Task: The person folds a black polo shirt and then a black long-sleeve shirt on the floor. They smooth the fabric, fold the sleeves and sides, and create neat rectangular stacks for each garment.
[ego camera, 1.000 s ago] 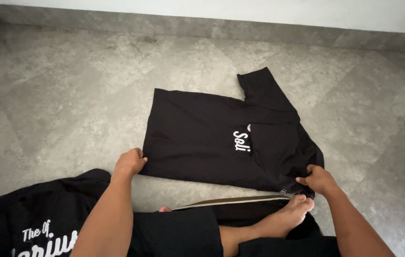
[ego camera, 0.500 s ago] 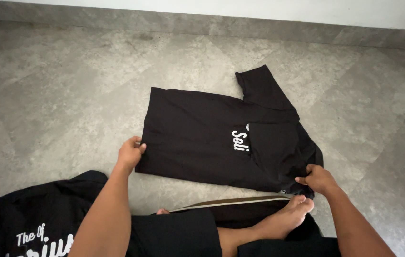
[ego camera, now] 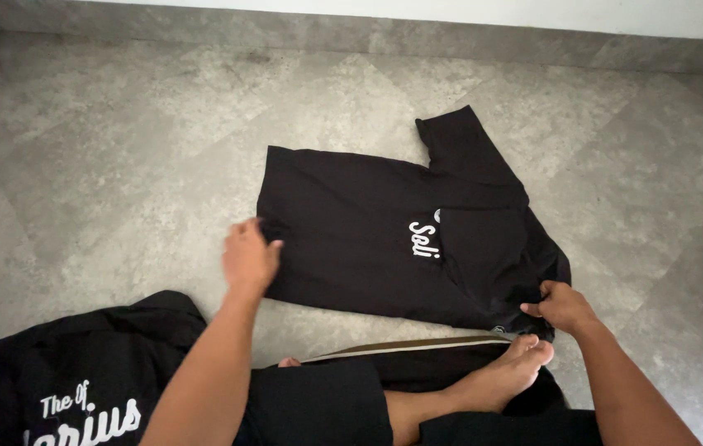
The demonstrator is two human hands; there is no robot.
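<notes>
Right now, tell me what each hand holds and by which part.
The right hand pinches the black shirt at its near right corner. The left hand touches its left edge; a grip cannot be told.

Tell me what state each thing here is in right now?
Folded black T-shirt: partly folded, flat on the floor, one sleeve sticking out.
Left hand: fingers on the shirt's left edge.
Right hand: pinching the shirt's near right corner.
Second black garment: lying crumpled, unfolded.
</notes>
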